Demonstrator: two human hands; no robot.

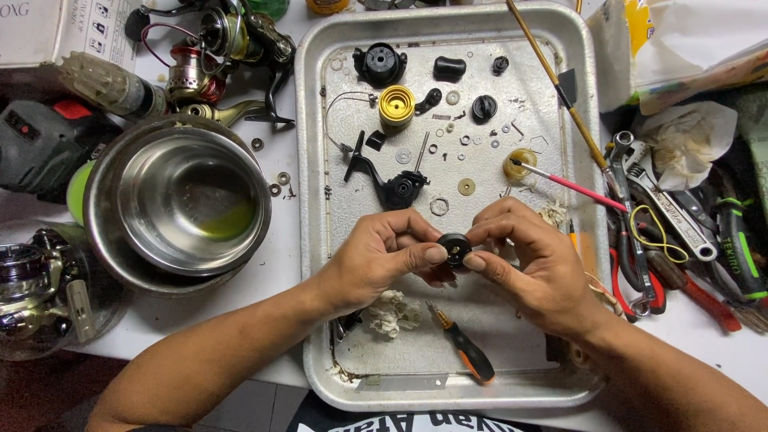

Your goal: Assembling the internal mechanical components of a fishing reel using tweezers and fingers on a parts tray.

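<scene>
Both hands over the near middle of a dented metal tray (314,240) on a white counter (280,264). Between them, a small black round part (454,249) with a hole at its centre, held above the tray floor. Left hand (376,264) comes in from the left, thumb tip pressed on the part's left edge; right hand (528,264) from the right, thumb and forefinger on its right edge. Fingers of both hands closed on the part, so neither is nearer: it sits dead between the fingertips, flat face turned up toward the camera, its axis running roughly along the line of sight (no long axis to speak of, it is a disc). Tray contents, far half: a gold spool (396,105), a black ribbed cap (379,63), a black knob (450,68), a black reel arm with wire bail (384,180), scattered washers and small screws, a yellowish disc with a red-handled brush (572,186) resting on it. Near half: a wad of soiled tissue (392,312) just below the left hand, a small screwdriver with orange and black handle (466,350) lying diagonally. Left of the tray, a steel bowl (180,200), holding only a yellow-green film at the bottom. Beyond it, a spinning reel (200,56). Right of the tray, a heap of tools: adjustable wrench (668,204), pliers with red grips.
</scene>
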